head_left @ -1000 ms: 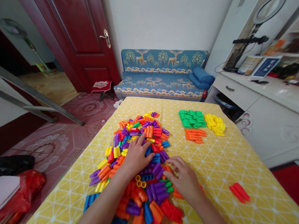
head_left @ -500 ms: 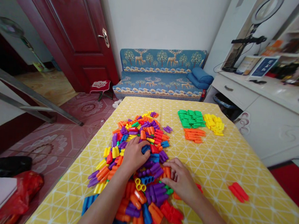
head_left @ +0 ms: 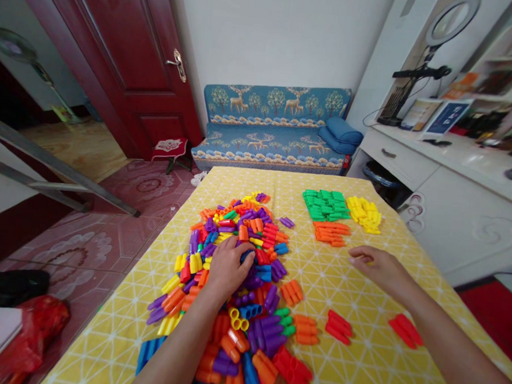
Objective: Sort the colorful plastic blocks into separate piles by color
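Note:
My left hand [head_left: 227,266] rests on a heap of coloured plastic tube-shaped pieces. Its fingers are spread and partly hidden among the pieces, with a dark blue piece [head_left: 247,253] beside the thumb. Over the tablecloth to the right, my right hand [head_left: 377,269] has loosely curled fingers, and I see nothing between them. It is nearest to a small group of orange pieces [head_left: 331,233]. Beside the heap lie a separate orange piece [head_left: 291,292], another orange piece [head_left: 306,330] and a red piece [head_left: 338,326].
Behind the orange group lie green pieces [head_left: 325,204] and yellow pieces [head_left: 364,214]. A red piece [head_left: 405,330] lies under the right forearm's side. The table has a yellow patterned cloth [head_left: 358,363]. A blue sofa [head_left: 268,137] stands beyond, with a white cabinet [head_left: 465,212] at right.
My right hand has moved right and away from the heap, uncovering the orange, green and red pieces beneath it. My left hand stays on the heap.

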{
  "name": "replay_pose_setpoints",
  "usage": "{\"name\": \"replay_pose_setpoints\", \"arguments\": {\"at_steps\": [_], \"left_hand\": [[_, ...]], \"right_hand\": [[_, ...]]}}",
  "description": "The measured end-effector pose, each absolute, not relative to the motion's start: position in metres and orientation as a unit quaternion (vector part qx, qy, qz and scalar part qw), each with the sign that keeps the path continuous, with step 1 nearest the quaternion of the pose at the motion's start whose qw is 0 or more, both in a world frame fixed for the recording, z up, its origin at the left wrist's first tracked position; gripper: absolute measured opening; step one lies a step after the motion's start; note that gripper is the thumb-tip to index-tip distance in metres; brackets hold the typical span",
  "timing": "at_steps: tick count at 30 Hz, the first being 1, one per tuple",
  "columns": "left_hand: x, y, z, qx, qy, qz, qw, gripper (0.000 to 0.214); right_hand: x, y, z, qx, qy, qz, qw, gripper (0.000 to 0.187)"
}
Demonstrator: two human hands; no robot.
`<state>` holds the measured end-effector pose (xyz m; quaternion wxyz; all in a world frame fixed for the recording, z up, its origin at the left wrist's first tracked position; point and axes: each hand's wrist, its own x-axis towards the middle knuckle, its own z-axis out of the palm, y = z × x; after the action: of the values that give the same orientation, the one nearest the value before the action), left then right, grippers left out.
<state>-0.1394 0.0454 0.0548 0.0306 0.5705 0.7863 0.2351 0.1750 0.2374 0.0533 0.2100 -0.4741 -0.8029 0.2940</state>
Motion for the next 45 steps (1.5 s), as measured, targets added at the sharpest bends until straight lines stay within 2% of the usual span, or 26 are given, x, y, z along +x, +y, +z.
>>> {"name": "replay_pose_setpoints", "arguments": {"at_steps": [6,9,15,21,29,32,35,37,40,45], "left_hand": [[-0.143,0.046,0.049,0.574,0.784,0.234,0.027,0.033],[-0.143,0.047,0.049,0.571,0.787,0.234,0.025,0.035],[-0.142,0.047,0.049,0.567,0.787,0.24,0.022,0.033],[-0.142,0.047,0.05,0.566,0.787,0.243,0.027,0.031],[-0.141,0.046,0.051,0.565,0.789,0.241,0.027,0.031],[-0.141,0.047,0.051,0.563,0.79,0.241,0.029,0.031],[-0.142,0.047,0.051,0.565,0.788,0.243,0.031,0.031],[-0.142,0.047,0.051,0.566,0.787,0.244,0.03,0.031],[-0.142,0.047,0.051,0.569,0.784,0.245,0.027,0.031],[-0.143,0.046,0.051,0.57,0.781,0.255,0.029,0.03]], "right_hand": [[0.14,0.169,0.056,-0.358,-0.827,0.42,0.104,0.029],[0.123,0.14,0.053,-0.326,-0.86,0.385,0.076,0.033],[0.097,0.116,0.048,-0.291,-0.908,0.29,0.082,0.055],[0.09,0.118,0.045,-0.317,-0.923,0.209,0.065,0.044],[0.199,0.242,0.041,-0.426,-0.888,0.078,0.152,0.039],[0.235,0.277,0.035,-0.41,-0.884,0.116,0.195,0.049],[0.247,0.282,0.029,-0.427,-0.861,0.159,0.228,0.052],[0.244,0.278,0.025,-0.465,-0.837,0.159,0.24,0.045],[0.234,0.272,0.017,-0.469,-0.838,0.144,0.239,0.049],[0.202,0.254,0.013,-0.439,-0.856,0.139,0.233,0.035]]}}
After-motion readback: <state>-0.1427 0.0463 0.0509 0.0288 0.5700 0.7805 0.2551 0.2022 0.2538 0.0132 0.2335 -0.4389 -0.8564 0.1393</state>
